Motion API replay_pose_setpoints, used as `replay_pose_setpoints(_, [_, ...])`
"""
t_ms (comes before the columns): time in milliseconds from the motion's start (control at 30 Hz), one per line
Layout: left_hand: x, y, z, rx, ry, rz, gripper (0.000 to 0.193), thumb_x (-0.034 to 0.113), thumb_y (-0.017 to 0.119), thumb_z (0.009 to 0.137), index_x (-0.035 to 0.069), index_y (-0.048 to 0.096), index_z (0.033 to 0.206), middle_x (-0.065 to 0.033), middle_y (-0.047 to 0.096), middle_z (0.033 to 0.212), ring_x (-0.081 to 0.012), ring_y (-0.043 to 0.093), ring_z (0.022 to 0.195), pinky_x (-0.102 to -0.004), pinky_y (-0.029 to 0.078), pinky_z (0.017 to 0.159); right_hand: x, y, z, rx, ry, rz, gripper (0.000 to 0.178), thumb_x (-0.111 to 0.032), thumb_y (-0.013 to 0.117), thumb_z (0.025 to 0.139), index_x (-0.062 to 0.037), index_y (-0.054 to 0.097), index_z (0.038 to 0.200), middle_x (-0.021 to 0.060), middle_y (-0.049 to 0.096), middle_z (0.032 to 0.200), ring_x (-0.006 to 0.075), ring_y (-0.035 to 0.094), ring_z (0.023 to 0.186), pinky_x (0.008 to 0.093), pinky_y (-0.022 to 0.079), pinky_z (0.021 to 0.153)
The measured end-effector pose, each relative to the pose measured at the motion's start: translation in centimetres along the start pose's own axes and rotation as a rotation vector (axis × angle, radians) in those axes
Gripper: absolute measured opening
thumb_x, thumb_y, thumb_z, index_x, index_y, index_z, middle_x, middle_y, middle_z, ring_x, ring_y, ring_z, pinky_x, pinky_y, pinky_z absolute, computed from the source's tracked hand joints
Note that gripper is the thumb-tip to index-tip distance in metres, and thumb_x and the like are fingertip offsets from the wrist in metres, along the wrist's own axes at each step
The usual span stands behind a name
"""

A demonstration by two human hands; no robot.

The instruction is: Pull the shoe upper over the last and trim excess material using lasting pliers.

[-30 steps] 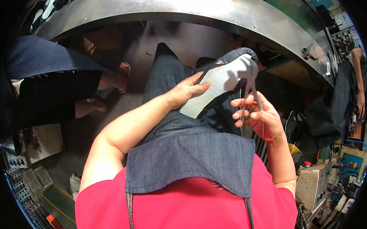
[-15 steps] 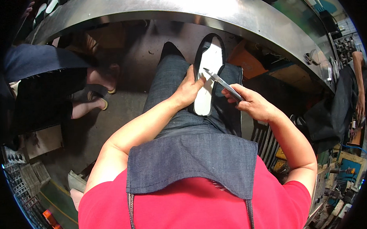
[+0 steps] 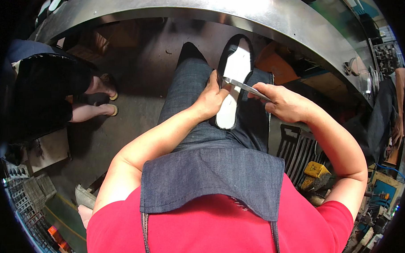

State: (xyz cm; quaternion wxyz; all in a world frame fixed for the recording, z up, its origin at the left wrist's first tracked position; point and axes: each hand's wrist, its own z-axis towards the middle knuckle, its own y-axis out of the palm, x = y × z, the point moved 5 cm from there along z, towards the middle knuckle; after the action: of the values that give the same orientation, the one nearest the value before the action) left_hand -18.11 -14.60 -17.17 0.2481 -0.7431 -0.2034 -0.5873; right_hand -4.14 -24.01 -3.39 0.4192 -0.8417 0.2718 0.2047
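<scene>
Steel-bladed scissors (image 3: pixel 245 86) were gripped in the closed fingers of the right hand (image 3: pixel 284 105), slightly right of the frame's centre, with the blade tips laid against the white insole of a black shoe upper (image 3: pixel 233 78). The left hand (image 3: pixel 212 99) was curled shut around the shoe's left edge, thumb pressed toward the insole, apparently so that the piece was kept from shifting under the blades. The shoe was rested sole-up along the right thigh, on a denim apron (image 3: pixel 213 175), probably to give a firm backing for trimming. Beyond the knees, across the top of the frame, a curved stainless-steel bench edge (image 3: pixel 234 9) was seen. At the upper left, another person's legs and sandalled feet (image 3: pixel 104 96) were placed on the concrete floor (image 3: pixel 138 84). At the lower right, a yellow block (image 3: pixel 315 171) was seen beside a black rack.
</scene>
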Motion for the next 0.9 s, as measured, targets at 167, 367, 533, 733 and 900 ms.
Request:
replay_pose_setpoints(167, [1.2, -0.4, -0.5, -0.092, 0.045, -0.079, 0.082, 0.021, 0.063, 0.088, -0.003, 0.012, 0.148, -0.0302, 0.037, 0.141, -0.0373, 0.038, 0.136, -0.0410, 0.031, 0.113, 0.3, 0.4, 0.8, 0.052, 0.059, -0.292, 0.020, 0.004, 0.052, 0.080, -0.0006, 0.050, 0.099, 0.0228, 0.061, 0.090, 0.0410, 0.061, 0.090, 0.0457, 0.049, 0.078])
replay_pose_setpoints(367, [1.2, -0.2, 0.9, -0.142, 0.141, -0.044, 0.089, 0.018, 0.069, 0.082, 0.004, 0.012, 0.149, -0.0229, 0.036, 0.143, -0.0339, 0.035, 0.137, -0.0406, 0.028, 0.114, 7.9, 2.3, 2.1, 0.295, -0.208, -0.202, 0.011, 0.001, 0.053, 0.083, -0.0031, 0.046, 0.090, 0.0192, 0.058, 0.082, 0.0431, 0.059, 0.083, 0.0487, 0.046, 0.068])
replay_pose_setpoints(533, [1.0, -0.7, 0.4, -0.182, 0.155, -0.141, 0.100, 0.045, 0.068, 0.088, 0.009, 0.003, 0.154, -0.0220, 0.018, 0.156, -0.0322, 0.016, 0.147, -0.0413, 0.020, 0.118, 7.1, 2.8, 1.9, 0.275, -0.199, -0.119, 0.010, 0.002, 0.053, 0.082, -0.0035, 0.047, 0.089, 0.0190, 0.057, 0.081, 0.0429, 0.058, 0.081, 0.0478, 0.045, 0.066])
replay_pose_setpoints(733, [0.3, -0.2, 0.8, -0.221, 0.072, -0.363, 0.096, 0.061, 0.053, 0.092, 0.009, 0.003, 0.155, -0.0177, 0.012, 0.159, -0.0305, 0.010, 0.148, -0.0397, 0.013, 0.119, 7.4, 3.4, 1.1, 0.304, -0.203, -0.079, 0.011, 0.004, 0.053, 0.081, -0.0026, 0.047, 0.088, 0.0191, 0.057, 0.082, 0.0411, 0.059, 0.080, 0.0455, 0.046, 0.067])
replay_pose_setpoints(900, [0.7, -0.1, 0.5, -0.216, 0.053, -0.370, 0.093, 0.056, 0.056, 0.093, 0.009, 0.004, 0.155, -0.0183, 0.015, 0.159, -0.0296, 0.012, 0.148, -0.0394, 0.014, 0.119, 6.6, 4.3, -0.8, 0.259, -0.135, 0.163, 0.028, 0.015, 0.049, 0.076, -0.0002, 0.053, 0.099, 0.0176, 0.062, 0.089, 0.0343, 0.063, 0.086, 0.0401, 0.050, 0.077])
